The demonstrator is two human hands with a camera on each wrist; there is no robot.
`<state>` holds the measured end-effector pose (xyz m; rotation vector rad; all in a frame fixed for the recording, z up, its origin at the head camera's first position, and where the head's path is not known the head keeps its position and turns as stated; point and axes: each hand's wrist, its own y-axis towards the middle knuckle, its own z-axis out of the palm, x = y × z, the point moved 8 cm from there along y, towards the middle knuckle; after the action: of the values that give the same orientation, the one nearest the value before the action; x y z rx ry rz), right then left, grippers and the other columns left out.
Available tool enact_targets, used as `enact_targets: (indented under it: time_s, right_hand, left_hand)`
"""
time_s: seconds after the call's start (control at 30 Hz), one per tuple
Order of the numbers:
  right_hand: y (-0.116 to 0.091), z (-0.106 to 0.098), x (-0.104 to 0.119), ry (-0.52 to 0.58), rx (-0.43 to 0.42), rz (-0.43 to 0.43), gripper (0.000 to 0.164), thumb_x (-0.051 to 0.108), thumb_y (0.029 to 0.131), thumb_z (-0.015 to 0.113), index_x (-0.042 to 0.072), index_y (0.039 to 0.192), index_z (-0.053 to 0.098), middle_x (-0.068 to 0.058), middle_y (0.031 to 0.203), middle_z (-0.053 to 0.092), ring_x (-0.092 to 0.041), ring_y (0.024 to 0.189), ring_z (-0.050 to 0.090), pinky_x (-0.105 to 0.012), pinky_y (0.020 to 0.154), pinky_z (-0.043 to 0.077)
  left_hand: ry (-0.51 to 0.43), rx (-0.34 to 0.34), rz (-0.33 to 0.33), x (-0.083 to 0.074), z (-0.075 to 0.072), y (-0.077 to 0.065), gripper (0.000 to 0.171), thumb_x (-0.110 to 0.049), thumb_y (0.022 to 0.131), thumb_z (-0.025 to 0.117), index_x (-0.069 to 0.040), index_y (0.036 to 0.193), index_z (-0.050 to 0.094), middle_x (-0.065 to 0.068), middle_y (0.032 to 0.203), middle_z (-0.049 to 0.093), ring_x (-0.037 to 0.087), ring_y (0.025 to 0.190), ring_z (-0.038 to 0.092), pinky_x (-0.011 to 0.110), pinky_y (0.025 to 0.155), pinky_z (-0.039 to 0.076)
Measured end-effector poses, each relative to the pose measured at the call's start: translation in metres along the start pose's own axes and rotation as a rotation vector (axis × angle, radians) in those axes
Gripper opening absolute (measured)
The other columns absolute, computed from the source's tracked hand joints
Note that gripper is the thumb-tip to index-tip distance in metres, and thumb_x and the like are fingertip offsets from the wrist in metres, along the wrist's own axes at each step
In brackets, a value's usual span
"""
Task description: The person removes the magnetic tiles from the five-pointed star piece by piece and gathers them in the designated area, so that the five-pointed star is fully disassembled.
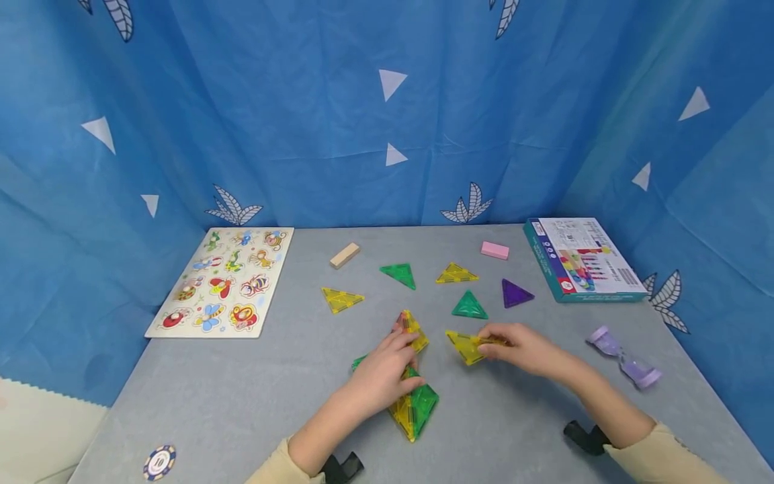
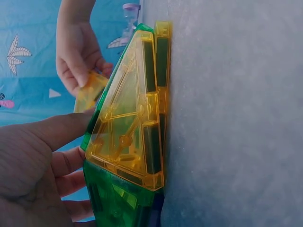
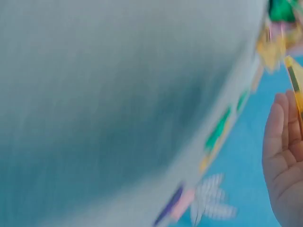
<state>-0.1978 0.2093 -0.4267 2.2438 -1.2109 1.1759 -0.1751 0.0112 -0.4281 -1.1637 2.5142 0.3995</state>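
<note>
My left hand (image 1: 381, 376) holds a cluster of joined yellow and green triangular magnetic tiles (image 1: 425, 403), its fingers and thumb around the top and sides. Up close in the left wrist view, a yellow tile (image 2: 125, 118) leans above a green tile (image 2: 116, 198) in that cluster. To the right, my right hand (image 1: 523, 348) pinches a yellow triangular magnetic tile (image 1: 463, 346), apart from the cluster. The right wrist view is blurred and shows part of that hand (image 3: 286, 161) by the tile's edge (image 3: 296, 78).
Loose triangular tiles lie beyond the hands: yellow (image 1: 341, 300), green (image 1: 402, 274), yellow (image 1: 456, 273), green (image 1: 469, 306) and purple (image 1: 516, 294). Around them are an insect puzzle board (image 1: 220, 286), wooden block (image 1: 345, 255), pink block (image 1: 494, 251), box (image 1: 583, 259), hourglass (image 1: 623, 356) and poker chip (image 1: 160, 462).
</note>
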Motion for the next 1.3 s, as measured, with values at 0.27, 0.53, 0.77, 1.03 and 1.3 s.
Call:
enact_targets:
  time_s: [0.27,0.53,0.77,1.03,1.3]
  right_hand:
    - [-0.041,-0.073,-0.053,0.047,-0.142,0.226,0.024,0.023,0.093,0.058,0.003,0.107,0.063,-0.01,0.098,0.063,-0.021,0.082,0.058,-0.03,0.07,0.052]
    - [-0.058,-0.074,-0.098,0.022,-0.114,0.326,0.034,0.024,0.092,0.059,-0.002,0.114,0.06,-0.011,0.099,0.062,-0.022,0.084,0.056,-0.03,0.071,0.05]
    - [-0.047,-0.078,-0.07,-0.225,-0.282,0.259,0.037,0.022,0.091,0.061,-0.001,0.12,0.058,-0.021,0.119,0.056,-0.04,0.111,0.048,-0.059,0.09,0.041]
    - [-0.013,-0.017,-0.023,-0.05,-0.103,0.09,0.033,0.023,0.091,0.061,0.003,0.117,0.06,-0.013,0.115,0.062,-0.032,0.109,0.056,-0.04,0.087,0.049]
    - [0.021,0.08,0.018,0.196,0.228,0.031,0.031,0.021,0.09,0.063,0.009,0.118,0.06,-0.004,0.11,0.062,-0.018,0.098,0.058,-0.027,0.081,0.049]
  left_hand:
    - [-0.019,0.006,0.001,-0.001,-0.001,0.0,0.025,-0.035,0.082,0.072,-0.017,0.077,0.054,0.007,0.135,0.048,0.031,0.132,0.036,0.038,0.104,0.034]
    - [-0.027,0.008,0.008,0.0,0.001,-0.001,0.024,-0.035,0.082,0.071,-0.017,0.077,0.055,0.008,0.135,0.048,0.031,0.131,0.036,0.038,0.104,0.034]
    - [-0.025,-0.014,0.017,0.0,-0.001,-0.001,0.025,-0.033,0.081,0.072,-0.018,0.075,0.054,0.008,0.134,0.049,0.032,0.13,0.037,0.039,0.103,0.036]
    - [-0.026,0.004,0.004,0.001,0.001,-0.001,0.025,-0.034,0.082,0.072,-0.018,0.076,0.054,0.007,0.135,0.048,0.03,0.131,0.037,0.039,0.105,0.033]
    - [-0.024,-0.006,-0.005,0.0,0.0,-0.002,0.023,-0.034,0.082,0.072,-0.019,0.077,0.055,0.006,0.135,0.048,0.027,0.131,0.037,0.038,0.103,0.036]
